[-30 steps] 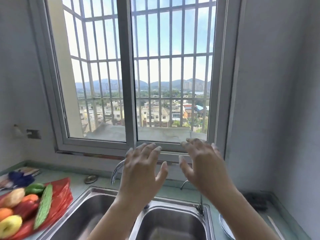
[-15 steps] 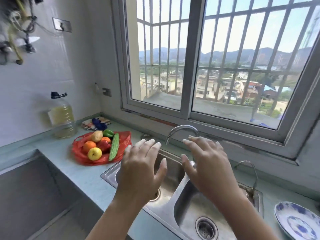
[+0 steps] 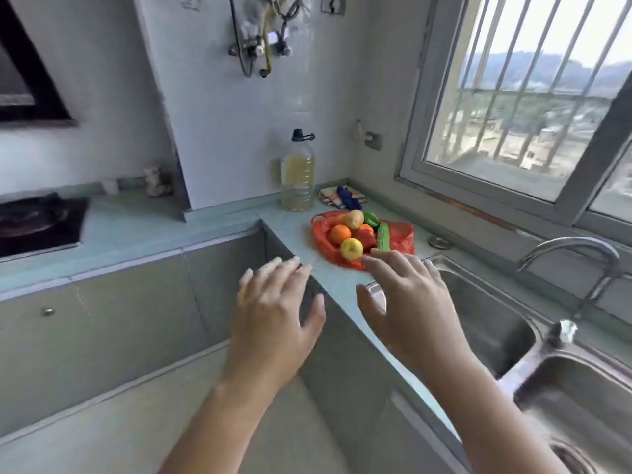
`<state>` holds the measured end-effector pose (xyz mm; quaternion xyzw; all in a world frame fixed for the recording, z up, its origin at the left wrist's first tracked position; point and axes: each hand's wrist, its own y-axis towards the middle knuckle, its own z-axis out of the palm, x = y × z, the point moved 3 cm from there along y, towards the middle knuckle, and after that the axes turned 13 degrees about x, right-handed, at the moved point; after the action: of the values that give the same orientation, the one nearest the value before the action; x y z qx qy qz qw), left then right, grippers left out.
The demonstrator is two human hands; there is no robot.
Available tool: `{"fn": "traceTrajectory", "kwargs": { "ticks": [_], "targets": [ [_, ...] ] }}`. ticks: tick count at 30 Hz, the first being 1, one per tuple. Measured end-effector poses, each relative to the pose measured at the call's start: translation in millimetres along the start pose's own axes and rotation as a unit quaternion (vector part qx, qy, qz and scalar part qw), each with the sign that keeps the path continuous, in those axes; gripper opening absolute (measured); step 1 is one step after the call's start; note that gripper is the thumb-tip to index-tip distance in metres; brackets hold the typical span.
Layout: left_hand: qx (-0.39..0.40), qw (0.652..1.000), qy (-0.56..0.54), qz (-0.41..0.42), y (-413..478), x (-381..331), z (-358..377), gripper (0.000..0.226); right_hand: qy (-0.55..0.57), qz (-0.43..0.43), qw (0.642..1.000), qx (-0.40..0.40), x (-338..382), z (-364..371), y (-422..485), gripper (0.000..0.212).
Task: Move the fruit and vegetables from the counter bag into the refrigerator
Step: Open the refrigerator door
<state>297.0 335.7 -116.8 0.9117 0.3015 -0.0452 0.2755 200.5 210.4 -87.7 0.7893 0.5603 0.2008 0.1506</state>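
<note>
Pale green counter (image 3: 143,230), L-shaped, wrapping from stove side round to window wall. Double sink (image 3: 492,323) set into right run, tap (image 3: 571,248) arching over. Tall bottle (image 3: 298,172) of yellowish liquid upright in corner, folded cloth (image 3: 343,197) just beside.

Red bag (image 3: 398,236) flat on counter between bottle and sink, mouth spread, produce heaped on top: cucumber (image 3: 383,236) along right side, orange (image 3: 340,233) and yellow apple (image 3: 351,248) at front, potato (image 3: 354,218) and green pepper (image 3: 371,219) at back, something red under the pile, not clear what.

Left hand (image 3: 273,323) and right hand (image 3: 410,313) raised palms down in front of bag, near it, touching nothing. Fingers (image 3: 386,265) spread wide on both, empty; right tips close to bag's front edge and apple.

Judged step: reach toward first pick, nothing yet lifted, task at its start. Refrigerator nowhere in view.

Next move likely calls for closing in over bag, wrapping round one round fruit at front, or gathering bag by handles, without rolling the heap toward counter edge.
</note>
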Motion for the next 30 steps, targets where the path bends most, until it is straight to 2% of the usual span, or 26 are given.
{"fn": "traceTrajectory", "kwargs": {
  "ticks": [2,9,15,22,30],
  "targets": [
    [-0.010,0.999,0.009,-0.030,-20,45,-15,0.044,0.020,-0.028,0.999,0.020,45,22,10,0.040],
    [-0.043,0.986,0.063,-0.148,-101,164,-72,0.043,0.090,-0.149,0.984,0.048,193,78,35,0.033],
    [-0.090,0.951,0.127,-0.266,-178,231,-125,0.040,0.145,-0.292,0.943,0.069,317,111,41,0.029],
    [-0.120,0.864,0.215,-0.440,-263,277,-178,0.038,0.238,-0.449,0.853,0.117,448,146,31,0.041],
    [-0.174,0.719,0.277,-0.613,-339,282,-231,0.042,0.328,-0.603,0.711,0.150,568,144,-2,0.043]
  ]
}}
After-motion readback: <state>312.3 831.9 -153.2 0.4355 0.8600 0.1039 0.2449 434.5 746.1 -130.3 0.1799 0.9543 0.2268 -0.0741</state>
